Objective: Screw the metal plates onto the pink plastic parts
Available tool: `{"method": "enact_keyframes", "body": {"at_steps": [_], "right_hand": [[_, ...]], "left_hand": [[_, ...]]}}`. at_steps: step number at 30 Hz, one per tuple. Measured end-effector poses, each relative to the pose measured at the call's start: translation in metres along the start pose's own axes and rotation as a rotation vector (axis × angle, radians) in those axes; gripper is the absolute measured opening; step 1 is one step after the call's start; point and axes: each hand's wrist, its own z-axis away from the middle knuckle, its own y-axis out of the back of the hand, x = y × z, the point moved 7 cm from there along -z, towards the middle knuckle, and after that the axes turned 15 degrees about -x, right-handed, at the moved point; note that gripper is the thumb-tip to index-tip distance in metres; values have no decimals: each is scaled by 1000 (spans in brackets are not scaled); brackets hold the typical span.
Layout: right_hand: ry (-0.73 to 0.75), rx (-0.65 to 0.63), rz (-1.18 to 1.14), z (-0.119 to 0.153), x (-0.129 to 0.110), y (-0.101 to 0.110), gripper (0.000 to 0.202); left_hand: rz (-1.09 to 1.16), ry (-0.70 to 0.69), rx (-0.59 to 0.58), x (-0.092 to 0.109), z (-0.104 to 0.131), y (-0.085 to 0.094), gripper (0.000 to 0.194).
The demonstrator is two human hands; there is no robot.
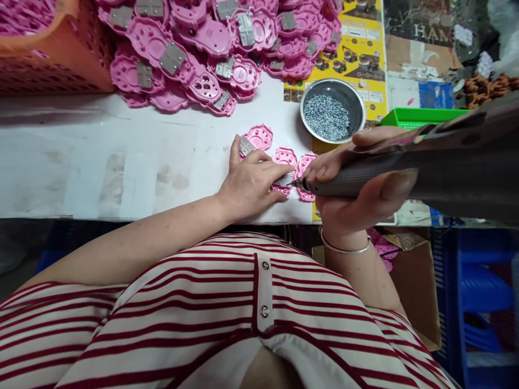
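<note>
- On the white counter (81, 178), three pink parts lie in a row; the middle part (284, 155) is the one I work on.
- I have the left hand (252, 181) laid over it, finger and thumb on either side of its gray plate (283, 180). I cannot tell if it grips the part or just rests there.
- I have the right hand (344, 213) wrapped around the driver (365, 172), which lies almost flat in my view. Its tip (294, 183) is at the plate; I cannot see a screw under it.
- To do this well, I think the left hand should press the part flat so it cannot spin, with fingers clear of the tip.
- I would line the driver up straight with the hole, push gently, and stop once it feels snug. Too much push could crack the pink part.
- Near the right hand sits the bowl (304, 120) of screws (326, 116).
</note>
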Motion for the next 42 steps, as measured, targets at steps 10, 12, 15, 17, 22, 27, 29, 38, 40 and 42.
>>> {"method": "enact_keyframes", "body": {"at_steps": [10,12,15,17,22,27,29,38,40,42], "right_hand": [[-62,24,78,0,2,1,36],[-80,50,63,1,2,2,35],[-71,61,16,1,1,2,33],[-87,48,27,1,2,2,32],[-63,-33,24,-2,4,-3,27],[-53,-39,31,-3,6,-6,26],[-56,-72,33,-4,6,-9,26],[63,66,90,-18,-32,34,30],[37,138,153,-19,-38,51,26],[69,208,216,-17,-42,64,28]], "left_hand": [[11,16,-13,-2,-2,-1,47],[9,23,-21,-2,-2,-1,47],[8,27,-25,-1,-1,-1,47],[8,26,-28,-1,-1,0,47],[12,35,-50,0,-2,1,47],[27,56,-67,0,-3,2,48],[27,54,-68,0,-3,2,48],[24,1,17,-4,4,-2,40],[23,-11,33,-4,6,-3,37],[17,-20,37,-4,8,-3,35]]}}
